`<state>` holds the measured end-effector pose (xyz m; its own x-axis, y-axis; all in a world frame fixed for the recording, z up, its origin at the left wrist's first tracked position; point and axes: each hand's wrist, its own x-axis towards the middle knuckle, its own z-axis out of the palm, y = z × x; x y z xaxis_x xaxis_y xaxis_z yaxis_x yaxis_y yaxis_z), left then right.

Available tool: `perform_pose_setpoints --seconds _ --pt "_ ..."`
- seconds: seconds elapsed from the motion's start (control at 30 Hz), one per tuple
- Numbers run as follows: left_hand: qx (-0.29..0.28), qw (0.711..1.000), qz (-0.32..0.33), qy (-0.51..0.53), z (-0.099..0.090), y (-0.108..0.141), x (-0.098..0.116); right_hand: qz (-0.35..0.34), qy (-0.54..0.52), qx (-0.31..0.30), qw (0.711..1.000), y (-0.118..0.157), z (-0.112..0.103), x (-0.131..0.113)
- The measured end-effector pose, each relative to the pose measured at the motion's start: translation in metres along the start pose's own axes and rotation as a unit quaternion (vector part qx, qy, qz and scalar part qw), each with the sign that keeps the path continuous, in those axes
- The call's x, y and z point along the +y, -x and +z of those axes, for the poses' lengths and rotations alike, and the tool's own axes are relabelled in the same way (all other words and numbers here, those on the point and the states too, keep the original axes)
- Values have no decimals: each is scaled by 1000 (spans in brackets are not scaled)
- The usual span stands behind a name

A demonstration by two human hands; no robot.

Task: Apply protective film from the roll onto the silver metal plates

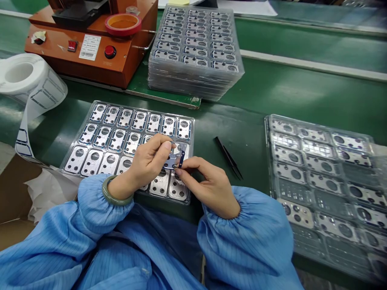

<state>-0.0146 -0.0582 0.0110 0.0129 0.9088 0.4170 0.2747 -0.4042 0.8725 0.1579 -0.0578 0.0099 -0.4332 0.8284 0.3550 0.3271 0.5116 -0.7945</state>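
Note:
Over the near tray, my left hand (151, 159) is closed, thumb and fingers pinching a small metal plate (169, 163) with dark holes. A clear adhesive sticker with a blue edge (182, 157) lies along the plate's right side. My right hand (210, 181) pinches at the lower right corner, where sticker and plate meet; its fingertips hide the exact grip. Below both hands lies a clear plastic tray (192, 133) of silver plates in rows. Plates in the back rows show blue edging; those in the front row look plain.
Black tweezers (228, 158) lie right of my hands. Farther right is a partly filled tray (267, 157). Behind stand stacked trays (193, 78) and an orange machine (90, 66) bearing a red tape roll (123, 30). A sticker roll (30, 74) trails its strip at left.

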Motion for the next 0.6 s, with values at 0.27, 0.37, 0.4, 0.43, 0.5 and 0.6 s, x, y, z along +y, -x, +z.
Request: perform_pose_setpoints --seconds 0.27,0.37,0.4,0.43,0.5,0.6 --pt "10 1000 20 -9 2 -1 0 -12 7 -8 1000 0 0 -2" --pt "26 999 16 -45 2 -1 -1 -8 13 -4 1000 0 -1 -4" --pt "34 997 19 -60 2 -1 -1 -7 13 -1 1000 0 -2 -4" --pt "45 996 27 -75 1 0 -1 -9 11 1 1000 0 -2 -5" --pt "71 991 53 -104 1 0 -2 -22 14 6 1000 0 -2 -5" --pt "99 982 80 -139 2 1 -2 -51 44 19 998 2 0 -4"
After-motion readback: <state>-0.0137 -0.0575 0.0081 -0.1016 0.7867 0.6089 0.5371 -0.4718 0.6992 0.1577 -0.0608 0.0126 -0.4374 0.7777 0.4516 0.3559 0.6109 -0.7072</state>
